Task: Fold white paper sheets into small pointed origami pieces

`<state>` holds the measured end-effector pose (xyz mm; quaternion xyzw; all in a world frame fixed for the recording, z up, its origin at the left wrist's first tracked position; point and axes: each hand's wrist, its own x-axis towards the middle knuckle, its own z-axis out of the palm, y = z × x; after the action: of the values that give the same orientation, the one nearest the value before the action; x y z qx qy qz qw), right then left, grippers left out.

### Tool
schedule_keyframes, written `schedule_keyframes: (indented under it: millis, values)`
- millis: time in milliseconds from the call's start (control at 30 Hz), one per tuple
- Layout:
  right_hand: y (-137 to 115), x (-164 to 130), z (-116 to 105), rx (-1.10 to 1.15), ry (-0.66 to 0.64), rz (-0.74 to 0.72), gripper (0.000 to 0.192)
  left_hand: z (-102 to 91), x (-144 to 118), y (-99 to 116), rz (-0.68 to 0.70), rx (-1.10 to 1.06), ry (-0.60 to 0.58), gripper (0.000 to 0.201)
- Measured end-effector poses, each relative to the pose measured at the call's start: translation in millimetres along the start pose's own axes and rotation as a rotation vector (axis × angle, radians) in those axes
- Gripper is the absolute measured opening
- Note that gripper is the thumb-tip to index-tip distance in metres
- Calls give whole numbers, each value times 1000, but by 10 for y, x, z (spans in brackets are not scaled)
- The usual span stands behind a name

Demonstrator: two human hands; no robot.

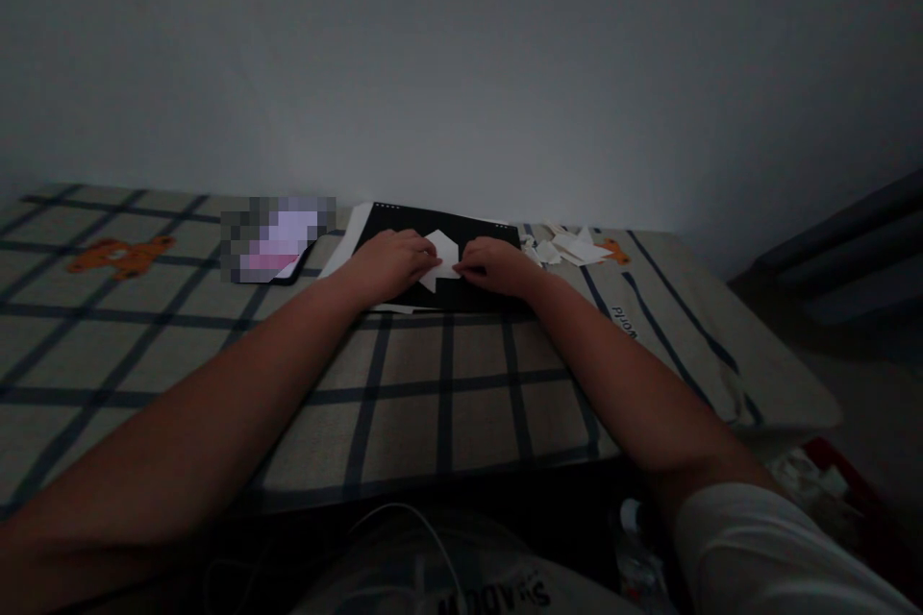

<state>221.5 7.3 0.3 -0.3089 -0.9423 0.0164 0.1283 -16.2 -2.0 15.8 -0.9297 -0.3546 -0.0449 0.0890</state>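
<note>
A small folded white paper [442, 259] lies on a black board [439, 229] near the far edge of the checked cloth. My left hand [393, 261] presses on the paper's left side with its fingers down on it. From the right, my right hand [497, 266] pinches the paper's right edge. Both forearms stretch across the cloth toward the board. The room is dim, so the paper's folds are hard to make out.
A lit phone or tablet [278, 238] lies left of the board. White paper scraps [569, 248] are piled to the board's right. The checked cloth [433, 394] with an orange bear print [119, 257] covers the surface. A wall stands just behind.
</note>
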Motion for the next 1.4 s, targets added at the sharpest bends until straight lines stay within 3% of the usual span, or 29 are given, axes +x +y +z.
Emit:
schedule_keyframes:
  millis: [167,367,833,1033,1233,1400]
  values:
    - [-20,25,44,10,-4,-13,24,-36,15,17,-19,35,-47,34]
    - [-145,60,41,-97,-59,84,29,-40,16,43,-5,73,-65,35]
    - [-326,51,-181,-159,-167,174,31,-78,8,82,-90,-22,-54,32]
    - [-339,31,-319,-105,-270,107,24,-111,13,98,-99,-37,-46,31]
    - [-359,30,-246,-91,-173,164,28,-141,23,114,-103,-34,-70,32]
    - [-392,19,-295,-110,-231,167,22,-127,18,94,-77,-14,-57,34]
